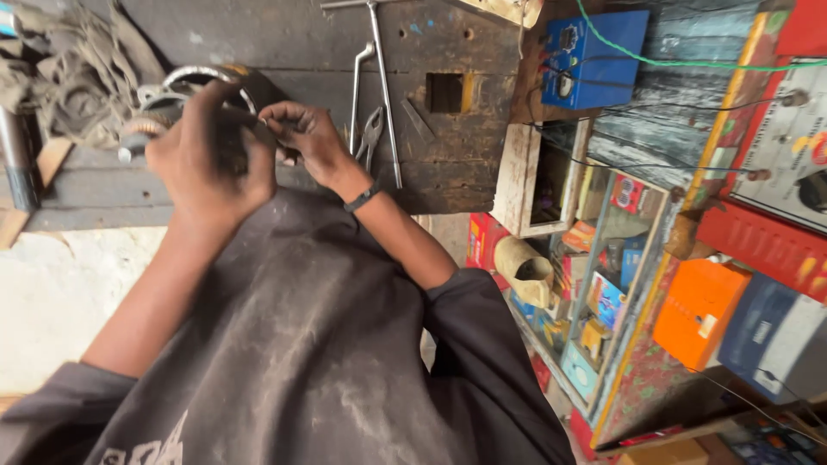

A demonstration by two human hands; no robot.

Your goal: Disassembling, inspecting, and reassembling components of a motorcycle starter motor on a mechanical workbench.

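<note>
1. Nearest the camera, a dusty grey shirt (301,362) filled the lower half of the head view, both sleeves running up toward the hands.
2. Dark wooden workbench (284,39): a scarred plank surface lay across the upper left, with a square hole (444,92) cut into it near its right end.
3. Glass-fronted display shelf (620,284): it stood to the right, stocked with small coloured boxes; an orange box (696,312) rested beside it.
4. Crumpled grey rag (69,65): it lay heaped at the bench's far left, just beside the round part.
5. Blue metal box (594,56): it sat at the upper right of the bench, with wires and a green cord (689,62) running from it.
6. Left hand (211,159): its fingers were curled and closed around the round metal part, covering most of it.
7. Round metal part (207,82): a ring-shaped housing with a bright rim rested on the bench at upper left, partly hidden behind the left hand; a short shaft (138,133) projected to its left.
8. Right hand (306,138): its fingertips were pinched together against the edge of the round metal part; whatever lay between them was too small to make out. A dark band (362,198) circled the wrist.
9. Long steel wrench (379,77): it lay on the bench just right of the right hand.
10. Pliers (370,133): they lay beside the wrench, near the right wrist.
</note>
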